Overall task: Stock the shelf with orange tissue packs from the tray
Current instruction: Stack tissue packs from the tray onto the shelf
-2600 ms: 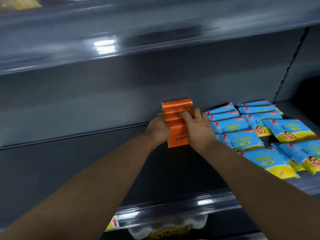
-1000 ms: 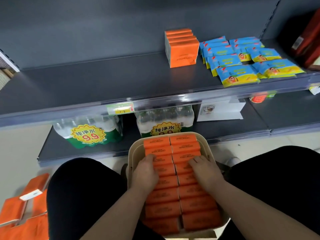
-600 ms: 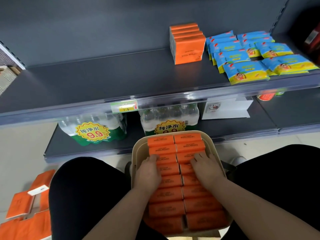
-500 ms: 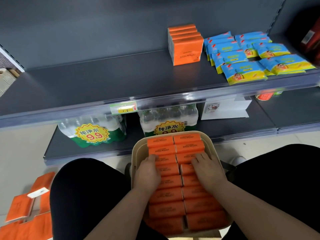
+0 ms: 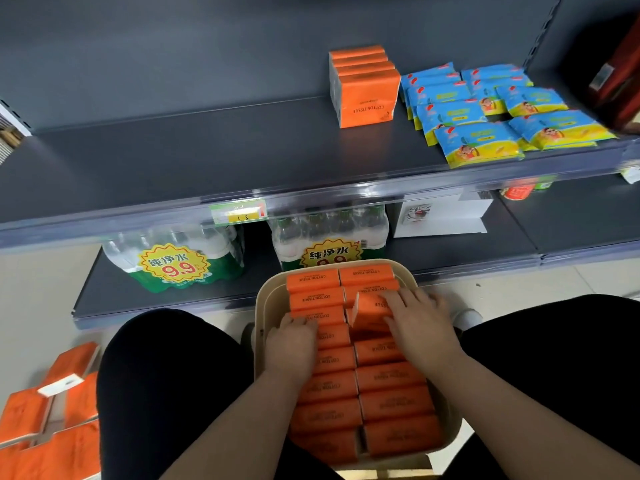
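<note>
"Orange packs: where are they seen?"
"Rowed in the tray, lower centre; a stack is stood on the shelf, upper centre."
"The hands?"
"A tilted pack is gripped by the right hand; the left hand is laid on the left row, its grip cannot be told."

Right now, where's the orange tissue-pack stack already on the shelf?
Head view, right of centre: the orange tissue-pack stack stands on the grey upper shelf, just left of the blue-and-yellow packets.
</note>
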A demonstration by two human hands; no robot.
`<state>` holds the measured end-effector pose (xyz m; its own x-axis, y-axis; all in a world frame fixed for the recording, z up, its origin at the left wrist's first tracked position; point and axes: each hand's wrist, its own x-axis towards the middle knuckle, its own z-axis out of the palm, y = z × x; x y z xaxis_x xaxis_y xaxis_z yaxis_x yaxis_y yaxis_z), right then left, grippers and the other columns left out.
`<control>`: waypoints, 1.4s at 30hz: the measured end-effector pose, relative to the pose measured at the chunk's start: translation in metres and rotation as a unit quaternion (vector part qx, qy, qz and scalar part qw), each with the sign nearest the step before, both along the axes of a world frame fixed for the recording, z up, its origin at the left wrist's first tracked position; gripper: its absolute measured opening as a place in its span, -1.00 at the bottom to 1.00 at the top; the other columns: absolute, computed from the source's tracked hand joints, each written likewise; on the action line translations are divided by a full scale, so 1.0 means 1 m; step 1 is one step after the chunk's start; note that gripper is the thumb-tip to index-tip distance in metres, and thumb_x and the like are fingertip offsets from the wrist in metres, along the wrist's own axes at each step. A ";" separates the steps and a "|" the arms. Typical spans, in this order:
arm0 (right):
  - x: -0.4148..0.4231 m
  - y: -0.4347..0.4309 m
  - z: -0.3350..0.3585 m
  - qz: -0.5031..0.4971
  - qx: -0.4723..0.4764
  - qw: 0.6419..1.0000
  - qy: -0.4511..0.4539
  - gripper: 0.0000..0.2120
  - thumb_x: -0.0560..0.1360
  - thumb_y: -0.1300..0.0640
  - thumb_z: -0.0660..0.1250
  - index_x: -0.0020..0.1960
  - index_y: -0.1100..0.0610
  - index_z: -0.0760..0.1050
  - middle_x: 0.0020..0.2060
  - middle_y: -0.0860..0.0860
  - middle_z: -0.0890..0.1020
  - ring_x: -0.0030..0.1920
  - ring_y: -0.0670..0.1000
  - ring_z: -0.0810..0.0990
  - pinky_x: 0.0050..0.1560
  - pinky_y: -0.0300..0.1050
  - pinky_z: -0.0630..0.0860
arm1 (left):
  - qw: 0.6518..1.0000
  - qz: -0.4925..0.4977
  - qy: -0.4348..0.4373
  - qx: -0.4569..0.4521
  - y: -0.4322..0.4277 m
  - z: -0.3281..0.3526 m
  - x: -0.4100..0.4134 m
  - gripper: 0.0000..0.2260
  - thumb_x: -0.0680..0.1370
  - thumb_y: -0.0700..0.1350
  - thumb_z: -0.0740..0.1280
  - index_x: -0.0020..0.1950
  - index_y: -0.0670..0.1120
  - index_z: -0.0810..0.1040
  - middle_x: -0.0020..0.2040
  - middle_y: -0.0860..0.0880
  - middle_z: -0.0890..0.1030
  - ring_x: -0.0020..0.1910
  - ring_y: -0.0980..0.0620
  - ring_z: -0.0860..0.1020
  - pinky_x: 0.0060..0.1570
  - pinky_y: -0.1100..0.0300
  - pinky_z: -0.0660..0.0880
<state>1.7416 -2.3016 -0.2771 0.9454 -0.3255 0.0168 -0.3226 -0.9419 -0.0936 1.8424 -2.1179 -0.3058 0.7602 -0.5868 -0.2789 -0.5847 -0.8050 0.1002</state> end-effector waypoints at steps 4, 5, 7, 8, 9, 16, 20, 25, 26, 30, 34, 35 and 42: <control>0.004 -0.001 -0.004 -0.007 0.045 0.998 0.036 -0.54 0.60 0.07 0.14 0.48 -0.05 0.15 0.37 -0.03 0.35 0.37 0.05 0.30 0.34 0.04 0.23 | 0.999 -0.027 -0.029 0.035 -0.002 -0.004 0.001 -0.74 0.58 -0.12 0.14 0.24 0.00 0.44 0.21 -0.01 0.51 0.24 -0.06 0.38 0.13 0.01 0.40; 0.005 -0.001 -0.003 -0.010 0.053 0.998 0.038 -0.53 0.61 0.08 0.12 0.49 -0.05 0.11 0.39 -0.03 0.32 0.39 0.04 0.28 0.36 0.03 0.21 | 0.998 -0.035 -0.034 0.045 -0.003 -0.005 0.001 -0.74 0.58 -0.12 0.14 0.24 0.00 0.45 0.21 -0.01 0.51 0.23 -0.07 0.38 0.14 0.00 0.38; 0.004 0.001 0.000 -0.013 0.057 0.997 0.042 -0.52 0.62 0.08 0.10 0.50 -0.05 0.07 0.40 -0.03 0.30 0.40 0.04 0.26 0.40 0.04 0.17 | 0.996 -0.051 -0.040 0.063 -0.005 -0.005 0.002 -0.76 0.57 -0.08 0.18 0.22 -0.01 0.48 0.20 -0.02 0.52 0.23 -0.09 0.37 0.16 -0.01 0.35; 0.004 0.002 0.001 -0.012 0.053 0.998 0.045 -0.52 0.61 0.09 0.09 0.50 -0.05 0.06 0.40 -0.02 0.30 0.40 0.05 0.27 0.41 0.04 0.15 | 0.995 -0.059 -0.043 0.070 -0.006 -0.005 0.003 -0.77 0.57 -0.06 0.20 0.19 -0.01 0.50 0.20 -0.02 0.52 0.23 -0.09 0.37 0.16 -0.01 0.34; 0.003 0.002 0.002 -0.011 0.048 0.998 0.048 -0.51 0.61 0.10 0.09 0.50 -0.05 0.05 0.40 -0.01 0.31 0.40 0.06 0.27 0.43 0.05 0.13 | 0.994 -0.065 -0.045 0.073 -0.007 -0.005 0.004 -0.78 0.56 -0.05 0.20 0.17 0.00 0.51 0.19 -0.02 0.52 0.23 -0.09 0.36 0.16 -0.01 0.33; 0.003 -0.002 0.002 0.004 0.069 0.997 0.017 -0.50 0.54 0.18 0.21 0.46 -0.02 0.23 0.32 0.00 0.43 0.34 0.07 0.38 0.38 0.01 0.21 | 0.994 -0.079 -0.053 0.060 -0.006 0.011 0.000 -0.74 0.54 -0.09 0.14 0.20 -0.02 0.46 0.20 -0.02 0.53 0.22 -0.08 0.37 0.24 0.00 0.26; 0.003 -0.003 0.009 0.009 0.066 0.998 0.002 -0.49 0.50 0.23 0.27 0.42 0.00 0.30 0.31 0.00 0.44 0.34 0.05 0.38 0.35 -0.02 0.25 | 0.996 -0.066 -0.059 0.030 -0.001 0.034 -0.005 -0.74 0.53 -0.11 0.11 0.21 -0.05 0.39 0.19 -0.06 0.54 0.20 -0.09 0.43 0.36 0.02 0.23; 0.002 -0.010 0.033 -0.021 0.018 0.999 -0.030 -0.51 0.45 0.21 0.33 0.35 0.00 0.37 0.16 0.00 0.54 0.15 0.07 0.50 0.19 0.01 0.37 | 0.995 -0.054 -0.079 -0.034 0.005 0.067 0.002 -0.71 0.55 -0.14 0.13 0.27 -0.07 0.33 0.23 -0.05 0.48 0.18 -0.07 0.46 0.11 0.07 0.42; 0.003 -0.013 0.039 -0.033 0.017 0.998 -0.051 -0.51 0.41 0.21 0.39 0.31 0.00 0.42 0.08 0.01 0.58 0.08 0.08 0.54 0.12 0.04 0.42 | 0.994 -0.053 -0.086 -0.051 0.005 0.074 0.007 -0.69 0.55 -0.13 0.15 0.30 -0.06 0.33 0.24 -0.04 0.48 0.18 -0.06 0.47 0.11 0.07 0.43; 0.006 -0.031 0.078 -0.056 -0.004 0.989 -0.135 -0.55 0.39 0.20 0.40 0.26 0.01 0.47 0.02 0.01 0.60 0.03 0.12 0.57 0.02 0.05 0.43 | 0.980 -0.029 -0.083 -0.176 -0.004 0.119 0.029 -0.66 0.55 -0.09 0.21 0.33 -0.01 0.39 0.20 -0.01 0.53 0.14 -0.02 0.51 0.07 0.09 0.49; 0.023 -0.056 0.119 -0.053 -0.019 0.986 -0.156 -0.48 0.38 0.21 0.39 0.32 0.02 0.43 0.12 0.03 0.56 0.14 0.15 0.51 0.08 0.05 0.38 | 0.959 -0.001 -0.114 -0.259 -0.033 0.177 0.059 -0.66 0.53 -0.14 0.25 0.32 -0.03 0.43 0.15 -0.08 0.55 0.12 -0.10 0.53 0.01 0.06 0.47; 0.030 -0.063 0.128 -0.054 -0.026 0.983 -0.173 -0.46 0.34 0.26 0.41 0.30 0.03 0.46 0.08 0.05 0.57 0.11 0.17 0.53 0.04 0.06 0.39 | 0.956 0.006 -0.117 -0.267 -0.043 0.188 0.068 -0.64 0.53 -0.15 0.25 0.33 -0.04 0.43 0.16 -0.09 0.55 0.12 -0.12 0.53 0.01 0.05 0.47; 0.075 -0.118 0.171 -0.065 -0.078 0.974 -0.204 -0.45 0.41 0.25 0.33 0.37 -0.02 0.37 0.16 0.04 0.52 0.20 0.14 0.46 0.17 0.09 0.28 | 0.959 0.007 -0.133 -0.252 -0.126 0.226 0.128 -0.64 0.53 -0.19 0.23 0.33 -0.02 0.44 0.18 -0.13 0.55 0.16 -0.15 0.51 0.06 0.04 0.46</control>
